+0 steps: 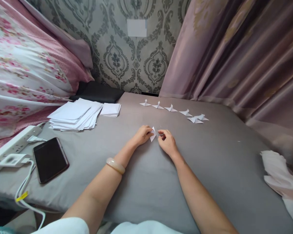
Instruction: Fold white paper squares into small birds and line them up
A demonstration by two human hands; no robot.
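Left hand (144, 134) pinched folded paper (153, 134), right hand (167, 141) hung half-curled, empty, just right of it; paper figures (171, 109) sat beyond it

Soft, diffuse light, faint shadows, and the curtain (234, 55) stretched and blurry rightward.

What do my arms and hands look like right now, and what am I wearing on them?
Your left hand and right hand are ungloved. A smooth, rounded bangle, cream with a tan tinge, circles your left forearm. A pale sleeve shows at its upper end. Your right forearm is bare.
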